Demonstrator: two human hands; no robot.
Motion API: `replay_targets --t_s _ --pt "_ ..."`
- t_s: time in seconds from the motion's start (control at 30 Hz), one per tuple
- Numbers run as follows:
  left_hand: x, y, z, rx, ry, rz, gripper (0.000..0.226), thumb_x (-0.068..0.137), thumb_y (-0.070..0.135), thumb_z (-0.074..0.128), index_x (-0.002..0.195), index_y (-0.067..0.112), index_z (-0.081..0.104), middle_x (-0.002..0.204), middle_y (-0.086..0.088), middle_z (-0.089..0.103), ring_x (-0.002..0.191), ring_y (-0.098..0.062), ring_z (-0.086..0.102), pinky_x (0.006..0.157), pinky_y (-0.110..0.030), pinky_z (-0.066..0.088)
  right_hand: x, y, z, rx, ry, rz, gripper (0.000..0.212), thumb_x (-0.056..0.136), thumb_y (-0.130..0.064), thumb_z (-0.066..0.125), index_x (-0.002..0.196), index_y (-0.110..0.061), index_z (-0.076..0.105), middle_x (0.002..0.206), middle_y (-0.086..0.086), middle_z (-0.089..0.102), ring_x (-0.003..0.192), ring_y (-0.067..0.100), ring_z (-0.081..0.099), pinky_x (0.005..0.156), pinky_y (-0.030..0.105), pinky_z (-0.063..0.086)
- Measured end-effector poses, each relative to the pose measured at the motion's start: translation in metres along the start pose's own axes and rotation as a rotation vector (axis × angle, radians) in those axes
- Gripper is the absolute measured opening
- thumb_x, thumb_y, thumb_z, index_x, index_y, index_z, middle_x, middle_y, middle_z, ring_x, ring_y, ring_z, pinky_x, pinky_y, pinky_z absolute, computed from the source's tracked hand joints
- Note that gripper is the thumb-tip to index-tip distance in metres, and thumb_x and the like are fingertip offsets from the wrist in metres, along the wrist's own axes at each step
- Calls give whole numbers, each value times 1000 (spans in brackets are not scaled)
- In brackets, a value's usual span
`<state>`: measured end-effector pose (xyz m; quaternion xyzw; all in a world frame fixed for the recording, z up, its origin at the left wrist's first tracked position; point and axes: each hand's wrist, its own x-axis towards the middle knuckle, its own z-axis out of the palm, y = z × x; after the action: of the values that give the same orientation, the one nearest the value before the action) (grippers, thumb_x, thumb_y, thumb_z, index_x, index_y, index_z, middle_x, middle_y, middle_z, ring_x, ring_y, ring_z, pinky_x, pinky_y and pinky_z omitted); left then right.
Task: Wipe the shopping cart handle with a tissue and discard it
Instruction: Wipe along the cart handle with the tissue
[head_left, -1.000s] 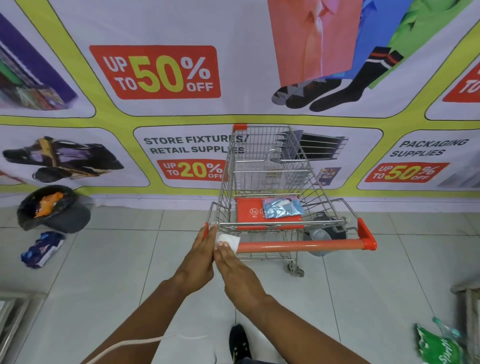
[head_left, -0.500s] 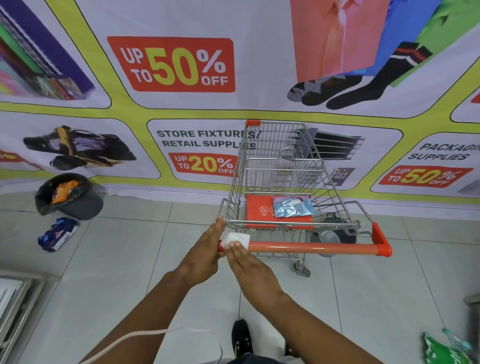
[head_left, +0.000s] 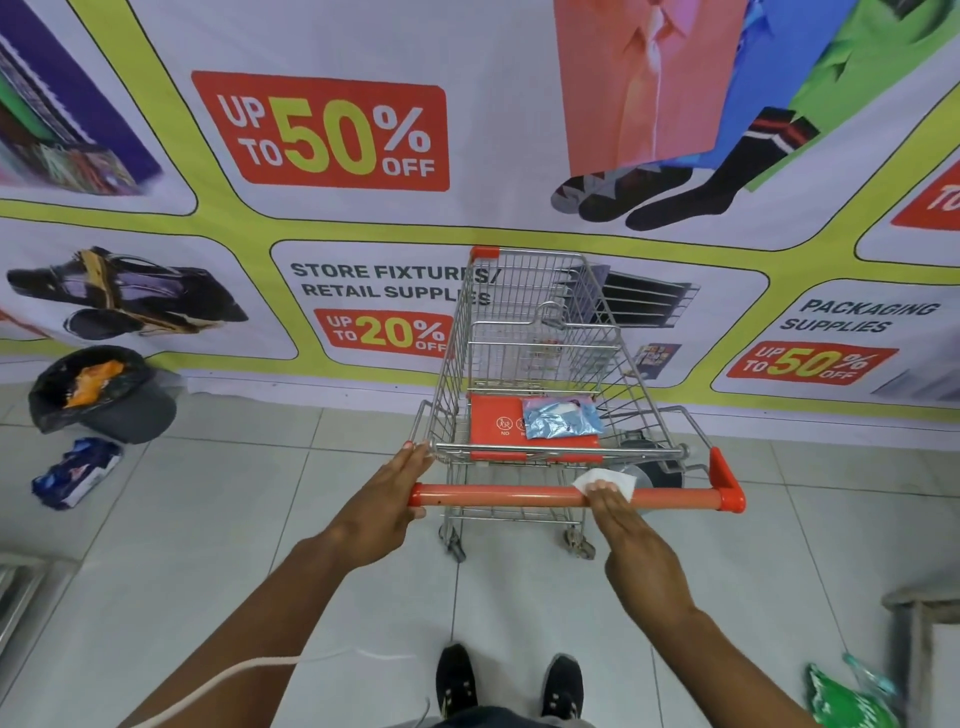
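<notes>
A small wire shopping cart (head_left: 524, 332) stands against a banner wall, its orange handle (head_left: 498, 496) running across in front of me. My left hand (head_left: 392, 493) rests on the handle's left end, fingers reaching to the cart's frame. My right hand (head_left: 615, 512) presses a white tissue (head_left: 605, 480) onto the handle, right of its middle. A blue tissue packet (head_left: 561, 418) lies on the cart's orange child seat (head_left: 498, 426).
A bin lined with a black bag (head_left: 98, 392) holding orange rubbish stands at the left by the wall, a blue wrapper (head_left: 75, 470) on the floor beside it. A green bag (head_left: 844, 699) lies at the lower right. My shoes (head_left: 506, 680) are behind the cart.
My right hand has slid the tissue along the handle from its left end to right of the middle. The left hand stays at the left end.
</notes>
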<state>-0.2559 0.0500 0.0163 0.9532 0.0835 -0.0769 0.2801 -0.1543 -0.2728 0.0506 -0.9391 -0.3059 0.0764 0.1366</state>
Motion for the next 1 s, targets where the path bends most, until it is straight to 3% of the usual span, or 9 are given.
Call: replay_targets --t_s 0.17,0.3,0.43,0.57,0.77,0.9,1.0 --pt "1 2 -3 -7 -39 -16 103 84 -9 58 151 37 -6 165 3 -2 150 -23 8 104 -32 44 5 -12 17 37 -25 -41 93 51 25 68 136 -8 48 138 10 51 122 27 53 67 34 59" --pt "-2 6 -9 -22 -53 -54 104 83 -11 56 151 39 -5 165 2 -4 141 -27 36 91 -28 52 16 -55 34 21 -75 -253 98 45 20 65 136 -11 50 140 8 50 125 19 49 71 31 58" --pt "-3 4 -10 -43 -30 -54 105 84 -8 58 150 43 -5 164 3 0 133 -28 48 93 -31 53 31 -98 43 -47 -104 -507 93 46 11 74 134 -10 52 137 8 53 125 19 50 79 26 54" --pt "-1 -5 -10 -92 -36 -2 114 77 -10 60 147 50 -7 164 4 12 139 -25 40 100 -39 51 45 -122 56 -179 -137 -697 76 64 -5 76 135 -9 50 138 8 53 127 21 48 95 29 47" --pt "-2 -3 -14 -90 -17 -6 115 77 -11 62 149 45 -8 163 2 17 146 -22 27 104 -35 48 56 -118 57 -389 -171 -785 69 78 -23 74 137 -6 45 141 11 50 131 24 44 100 35 45" --pt "-3 2 -13 -59 6 -17 106 81 -10 59 151 38 -6 163 5 14 149 -19 16 103 -26 42 60 -97 42 -396 -128 -768 67 77 -19 73 137 -5 46 138 12 52 128 27 46 99 36 43" --pt "-3 4 -13 -60 -4 -24 106 81 -11 57 150 38 -7 163 6 15 148 -19 19 100 -28 46 69 -70 16 -405 -113 -707 63 89 -13 58 145 -6 31 147 14 40 136 28 34 107 37 33"
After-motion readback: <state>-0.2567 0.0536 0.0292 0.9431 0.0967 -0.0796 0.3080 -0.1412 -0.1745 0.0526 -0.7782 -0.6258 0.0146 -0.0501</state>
